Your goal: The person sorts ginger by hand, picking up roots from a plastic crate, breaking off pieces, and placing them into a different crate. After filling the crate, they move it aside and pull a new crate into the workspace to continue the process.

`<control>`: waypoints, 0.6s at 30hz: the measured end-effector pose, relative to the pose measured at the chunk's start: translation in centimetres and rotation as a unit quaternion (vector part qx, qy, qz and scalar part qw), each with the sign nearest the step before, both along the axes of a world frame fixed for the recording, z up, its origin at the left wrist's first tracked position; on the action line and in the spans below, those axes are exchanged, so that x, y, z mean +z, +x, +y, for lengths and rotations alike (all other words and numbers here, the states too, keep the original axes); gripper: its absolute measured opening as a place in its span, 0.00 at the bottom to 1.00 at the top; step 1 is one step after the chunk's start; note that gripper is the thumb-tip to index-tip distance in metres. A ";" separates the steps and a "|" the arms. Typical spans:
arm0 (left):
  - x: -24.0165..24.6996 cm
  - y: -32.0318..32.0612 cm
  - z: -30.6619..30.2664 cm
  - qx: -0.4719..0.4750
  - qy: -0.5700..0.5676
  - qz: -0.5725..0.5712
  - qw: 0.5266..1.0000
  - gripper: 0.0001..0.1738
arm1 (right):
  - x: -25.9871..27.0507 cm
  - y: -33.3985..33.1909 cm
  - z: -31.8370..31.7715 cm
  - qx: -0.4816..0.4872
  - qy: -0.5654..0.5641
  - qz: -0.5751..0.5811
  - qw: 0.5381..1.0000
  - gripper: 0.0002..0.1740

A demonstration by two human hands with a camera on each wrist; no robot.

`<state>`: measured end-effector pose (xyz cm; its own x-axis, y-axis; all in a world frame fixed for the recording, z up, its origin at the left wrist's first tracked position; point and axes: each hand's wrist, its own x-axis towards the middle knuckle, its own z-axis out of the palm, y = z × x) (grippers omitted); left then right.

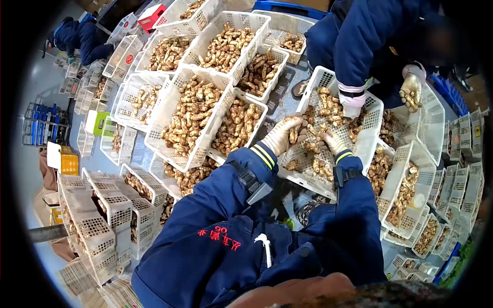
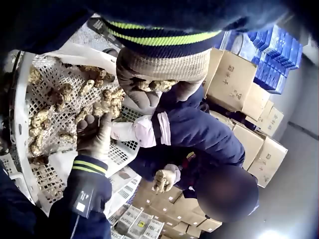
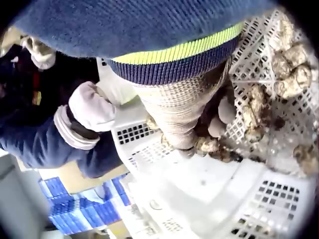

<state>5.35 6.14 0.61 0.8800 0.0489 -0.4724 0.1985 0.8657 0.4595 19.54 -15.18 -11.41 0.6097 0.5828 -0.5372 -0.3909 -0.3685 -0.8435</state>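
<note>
My gloved left hand (image 1: 279,137) (image 2: 162,69) is over the left side of a white perforated crate (image 1: 377,115) (image 2: 21,109). It grips knobby brown pieces (image 1: 294,134) (image 2: 160,85) that show beneath its curled fingers. The gloved right hand (image 1: 335,142) (image 2: 97,139) (image 3: 174,112) reaches low inside the same crate, with fingers bent and a knobby piece (image 3: 207,145) at the thumb and fingertips. Other loose pieces (image 1: 321,167) (image 3: 294,82) lie scattered over the crate floor. The palm side of the right hand is partly hidden.
Across the crate, another person in dark blue (image 1: 367,38) (image 2: 199,132) has one gloved hand (image 1: 352,104) in it and holds pieces in the other (image 1: 411,92). Filled crates (image 1: 205,77) stand at left and right (image 1: 411,179). Cardboard boxes (image 2: 232,79) are stacked behind.
</note>
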 end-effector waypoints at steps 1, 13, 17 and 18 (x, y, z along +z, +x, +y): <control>0.3 -0.2 0.0 0.004 0.001 -0.006 1.000 0.26 | 1.3 -0.4 -0.1 -0.021 0.067 0.046 0.996 0.30; 0.5 -0.3 -0.2 -0.002 -0.004 -0.030 1.000 0.23 | 11.2 -4.2 0.3 -0.068 0.287 0.167 0.941 0.29; 0.3 -0.2 0.0 0.017 -0.021 -0.028 0.999 0.21 | 14.2 -3.8 -1.1 -0.153 0.278 0.109 0.942 0.29; 0.3 -0.2 0.0 0.020 -0.017 -0.014 1.000 0.20 | 13.4 -3.2 -2.3 -0.174 0.293 0.090 0.936 0.30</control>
